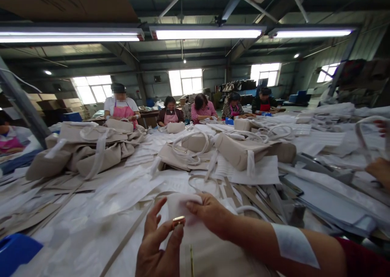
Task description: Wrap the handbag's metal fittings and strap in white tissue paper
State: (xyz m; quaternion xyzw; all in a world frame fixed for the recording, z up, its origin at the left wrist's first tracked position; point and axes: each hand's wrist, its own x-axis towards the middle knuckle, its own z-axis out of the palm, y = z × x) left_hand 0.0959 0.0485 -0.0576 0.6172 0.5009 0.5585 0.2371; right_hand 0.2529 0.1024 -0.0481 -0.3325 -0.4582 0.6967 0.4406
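Okay, left hand (pixel 158 244) is low in frame, back to the camera. A small gold clasp (pixel 178 221) sits right at the thumb tip, and the other fingers (pixel 154 220) are spread and raised left of the clasp. Can't tell whether a finger grips the clasp from behind. Right hand (pixel 211 214) is just right of the clasp, its thumb and fingers closed on a white sheet (pixel 178 204). The sheet's edge lies directly behind the clasp and touches it. A white patch (pixel 294 244) is on the right forearm, farther right of the clasp.

Beyond the clasp the table (pixel 91 244) is covered in paper and flat strips. One long strap (pixel 131 234) runs diagonally just left of the clasp. A beige bag (pixel 240 151) lies well beyond the clasp to the right, and a heap of bags (pixel 85 149) lies well beyond it to the left. A blue bin (pixel 15 250) is far left of the clasp, at the frame corner. Another person's hand (pixel 379 169) is far right of the clasp, under a pale handle loop (pixel 364 137). Several seated people (pixel 201 106) work at the table's far side, straight past the clasp.
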